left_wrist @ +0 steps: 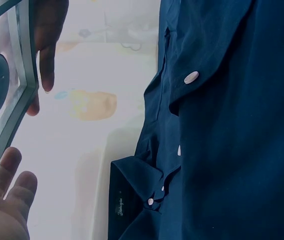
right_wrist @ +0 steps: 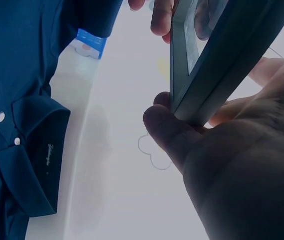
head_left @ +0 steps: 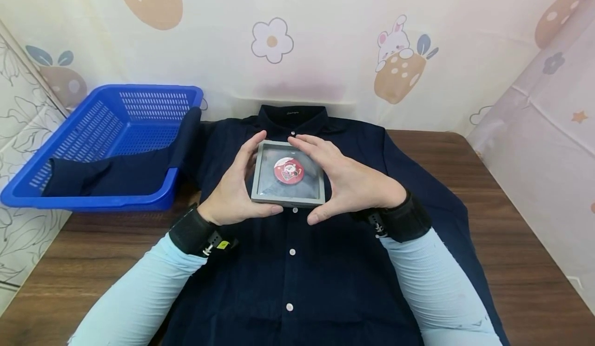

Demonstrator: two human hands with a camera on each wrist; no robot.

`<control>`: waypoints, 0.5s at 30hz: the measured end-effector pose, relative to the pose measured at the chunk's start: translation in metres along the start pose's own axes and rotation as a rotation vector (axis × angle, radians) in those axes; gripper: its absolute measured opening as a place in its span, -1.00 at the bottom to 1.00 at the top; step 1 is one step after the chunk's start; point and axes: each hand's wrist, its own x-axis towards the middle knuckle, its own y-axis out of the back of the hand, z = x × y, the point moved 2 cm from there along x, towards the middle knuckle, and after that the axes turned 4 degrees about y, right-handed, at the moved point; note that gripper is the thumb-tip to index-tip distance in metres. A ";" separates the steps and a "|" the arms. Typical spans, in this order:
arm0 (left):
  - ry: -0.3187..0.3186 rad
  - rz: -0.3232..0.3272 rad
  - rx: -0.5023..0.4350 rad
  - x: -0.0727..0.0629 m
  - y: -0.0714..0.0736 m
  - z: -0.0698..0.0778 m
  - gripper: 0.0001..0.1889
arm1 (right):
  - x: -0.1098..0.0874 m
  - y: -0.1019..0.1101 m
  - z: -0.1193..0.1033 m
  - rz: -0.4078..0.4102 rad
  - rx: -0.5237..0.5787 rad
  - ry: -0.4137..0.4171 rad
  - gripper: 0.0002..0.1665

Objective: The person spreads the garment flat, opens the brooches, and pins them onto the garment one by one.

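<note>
A grey square display frame (head_left: 263, 199) with a clear window is held up above the dark navy shirt (head_left: 325, 284). A round red badge (head_left: 288, 171) with a cartoon figure sits in the middle of its window. My left hand (head_left: 237, 188) grips the frame's left side, thumb along the lower edge and fingers reaching up the side. On the right side my right hand (head_left: 350, 178) holds it, fingers at the top edge and thumb by the lower corner. The right wrist view shows the frame's corner (right_wrist: 191, 107) between thumb and fingers.
The buttoned shirt lies spread on a brown wooden table (head_left: 525, 237), collar toward the back wall. At the left stands a blue plastic basket (head_left: 93, 201), with a dark sleeve draped over its rim and into it. A patterned curtain (head_left: 325, 41) hangs behind.
</note>
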 end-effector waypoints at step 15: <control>0.027 0.000 0.010 0.000 -0.002 0.000 0.26 | -0.002 0.005 0.002 0.002 0.033 -0.021 0.32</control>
